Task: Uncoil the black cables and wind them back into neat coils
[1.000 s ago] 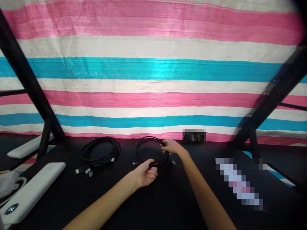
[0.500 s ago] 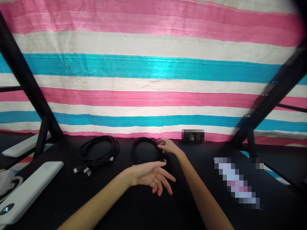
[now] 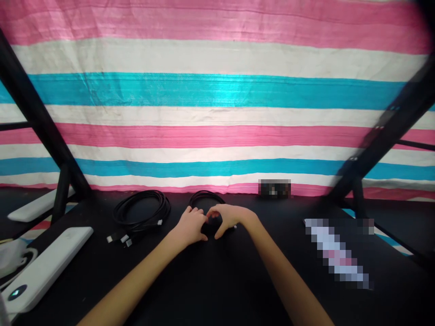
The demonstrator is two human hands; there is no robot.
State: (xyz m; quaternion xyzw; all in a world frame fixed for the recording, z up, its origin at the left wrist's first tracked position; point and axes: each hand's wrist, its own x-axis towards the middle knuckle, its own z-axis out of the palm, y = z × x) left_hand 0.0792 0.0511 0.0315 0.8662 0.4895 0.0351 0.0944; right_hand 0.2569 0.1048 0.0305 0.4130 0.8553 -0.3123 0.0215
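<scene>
A small coil of black cable (image 3: 204, 197) lies on the black table (image 3: 217, 280) near the striped backdrop. Both my hands are on the near side of this coil. My left hand (image 3: 190, 225) has its fingers curled over the coil's left part. My right hand (image 3: 227, 217) is curled over the right part, with the fingertips of both hands almost meeting. The near half of the coil is hidden under the hands. A larger black cable coil (image 3: 142, 209) lies to the left, its silver-tipped plugs (image 3: 119, 238) pointing toward me.
A white power bank (image 3: 45, 265) with a lit dot lies at the front left, another white slab (image 3: 32, 207) behind it. Black slanted frame bars (image 3: 37, 117) (image 3: 384, 136) rise at both sides. Blurred items (image 3: 336, 253) (image 3: 274, 188) sit on the right.
Both hands let go of the small coil half a second ago, the left hand spreading open. Now both have come back together and closed over its near side.
</scene>
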